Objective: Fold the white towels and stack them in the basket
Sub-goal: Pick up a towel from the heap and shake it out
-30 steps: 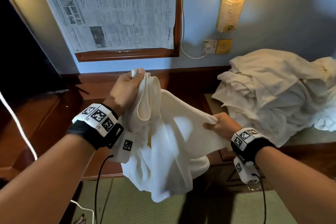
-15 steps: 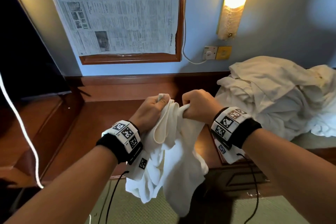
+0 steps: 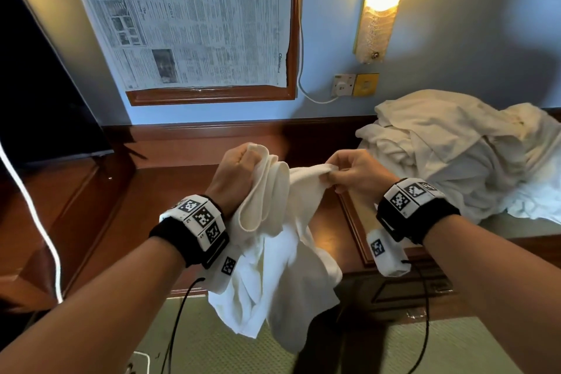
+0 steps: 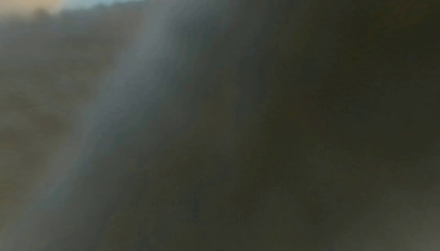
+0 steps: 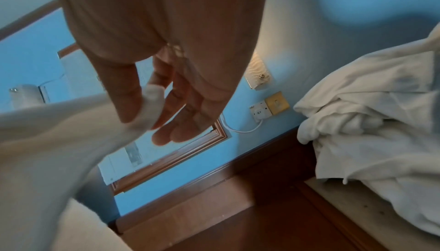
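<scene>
A white towel [image 3: 282, 267] hangs in the air above the wooden desk [image 3: 170, 191], held up by both hands. My left hand [image 3: 239, 170] grips a bunched top edge in a fist. My right hand [image 3: 349, 173] pinches another part of the top edge between thumb and fingers; the right wrist view shows the thumb and forefinger of that right hand [image 5: 152, 104] nipping the towel [image 5: 59, 142]. A heap of unfolded white towels [image 3: 461, 155] lies on the right of the desk. The left wrist view is blurred by cloth. No basket is in view.
A framed board covered with newspaper [image 3: 194, 21] hangs on the blue wall, with a lit wall lamp [image 3: 381, 0] and a socket with a white cable [image 3: 344, 85] beside it. A dark screen [image 3: 36, 100] stands at the left. Green carpet [image 3: 218, 349] lies below.
My right hand rose from lower on the towel to meet the left hand, then moved a little way right again along the top edge. The left hand kept its grip and came lower.
</scene>
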The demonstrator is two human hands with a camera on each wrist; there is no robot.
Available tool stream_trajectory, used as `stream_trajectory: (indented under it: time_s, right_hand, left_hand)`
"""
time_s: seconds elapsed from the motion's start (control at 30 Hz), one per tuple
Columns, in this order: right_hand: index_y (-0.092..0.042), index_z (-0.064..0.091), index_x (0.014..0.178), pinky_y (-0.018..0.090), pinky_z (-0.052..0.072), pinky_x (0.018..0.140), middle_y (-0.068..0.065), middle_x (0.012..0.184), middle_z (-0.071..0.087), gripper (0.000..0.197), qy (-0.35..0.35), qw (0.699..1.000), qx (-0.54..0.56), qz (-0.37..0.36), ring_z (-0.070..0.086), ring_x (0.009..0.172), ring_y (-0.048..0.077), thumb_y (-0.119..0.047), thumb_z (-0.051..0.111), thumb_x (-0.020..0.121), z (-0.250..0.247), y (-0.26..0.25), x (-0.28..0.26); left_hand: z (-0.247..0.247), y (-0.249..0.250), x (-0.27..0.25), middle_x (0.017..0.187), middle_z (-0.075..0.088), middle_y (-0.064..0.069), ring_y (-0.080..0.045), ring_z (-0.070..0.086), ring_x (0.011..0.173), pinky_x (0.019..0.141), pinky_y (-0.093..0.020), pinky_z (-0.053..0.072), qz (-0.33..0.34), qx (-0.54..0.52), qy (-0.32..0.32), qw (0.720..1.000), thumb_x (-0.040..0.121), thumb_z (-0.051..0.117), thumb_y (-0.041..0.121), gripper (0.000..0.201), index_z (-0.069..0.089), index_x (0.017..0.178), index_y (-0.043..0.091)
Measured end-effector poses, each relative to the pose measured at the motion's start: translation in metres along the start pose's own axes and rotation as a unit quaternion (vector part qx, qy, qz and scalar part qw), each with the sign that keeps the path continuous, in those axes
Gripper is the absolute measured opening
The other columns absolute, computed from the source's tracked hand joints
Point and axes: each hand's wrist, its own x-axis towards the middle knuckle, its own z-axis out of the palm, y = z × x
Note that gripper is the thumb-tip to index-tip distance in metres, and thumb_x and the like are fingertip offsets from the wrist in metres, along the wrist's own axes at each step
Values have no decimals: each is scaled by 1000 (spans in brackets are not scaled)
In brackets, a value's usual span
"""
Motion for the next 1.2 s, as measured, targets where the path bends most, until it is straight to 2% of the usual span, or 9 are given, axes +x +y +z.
stream_trajectory:
  time_s: [0.13, 0.33, 0.43, 0.57, 0.67, 0.77, 0.93, 1.07, 1.2]
  right_hand:
    - [-14, 63, 77, 32, 54, 57, -2, 64, 62, 22, 115, 989, 24, -86, 57, 57, 16, 8, 68, 82, 2, -25, 8]
    - [-21, 68, 87, 43, 59, 76, -13, 88, 65, 19, 128, 960, -20, -250, 63, 85, 11, -2, 67, 87, 5, -87, 4]
    - [-22, 67, 90, 34, 57, 71, -21, 85, 63, 19, 89, 957, -33, -275, 63, 86, 8, -4, 62, 89, 3, -112, -6]
    - [-18, 73, 93, 13, 48, 75, -14, 84, 68, 21, 49, 954, -41, -293, 64, 81, -1, 1, 69, 85, 1, -144, -20]
    - [-20, 75, 90, 14, 49, 79, -5, 85, 73, 24, 23, 949, -27, -312, 67, 82, 2, 2, 74, 81, 1, -161, -25]
    - [-24, 74, 86, 11, 47, 78, -14, 81, 74, 28, 4, 946, -17, -325, 68, 81, -2, 3, 73, 82, 0, -172, -28]
    - [-16, 76, 95, 11, 48, 80, -13, 85, 74, 18, -15, 941, -27, -336, 69, 85, -2, -1, 72, 86, -1, -183, -32]
    - [-17, 78, 98, 15, 50, 81, -14, 87, 75, 13, -22, 940, -66, -335, 69, 86, -2, -10, 72, 89, -4, -188, -30]
    - [-11, 79, 100, 15, 47, 77, -9, 89, 76, 13, -19, 944, -77, -320, 66, 83, -4, -14, 70, 91, -6, -188, -26]
  left_hand:
    - [-11, 9, -6, 77, 54, 7, 1, 47, 64, 65, -15, 41, 16, 31, -78, 996, 97, 44, 18, 21, 57, 81, 14]
    - [-54, 33, -6, 93, 68, -18, -25, 59, 87, 83, -37, 47, 22, -1, -280, 960, 98, 55, 19, 30, 63, 102, -11]
    - [-76, 52, -2, 97, 69, -19, -16, 64, 91, 85, -23, 50, 87, 23, -237, 967, 94, 57, 17, 29, 67, 103, -8]
    - [-88, 71, 1, 95, 76, 5, -5, 67, 94, 89, -17, 47, 156, 38, -181, 970, 90, 65, 16, 15, 74, 100, 9]
    - [-84, 82, 4, 94, 78, 4, -9, 70, 94, 89, -24, 53, 186, -8, -125, 975, 84, 73, 15, 13, 80, 95, 14]
    - [-80, 90, 7, 92, 78, -3, -16, 72, 89, 86, -30, 58, 213, -44, -101, 971, 81, 76, 9, 12, 77, 92, 4]
    - [-73, 99, 9, 87, 78, 1, -11, 73, 85, 81, -23, 56, 217, -87, -128, 964, 74, 77, 21, 10, 82, 83, 22]
    - [-70, 104, 13, 95, 78, -4, -17, 74, 94, 87, -28, 56, 217, -96, -142, 961, 73, 80, 29, 21, 80, 89, 15]
    - [-66, 108, 18, 88, 78, 2, -10, 73, 87, 82, -21, 55, 213, -102, -152, 960, 76, 75, 14, 12, 81, 84, 20]
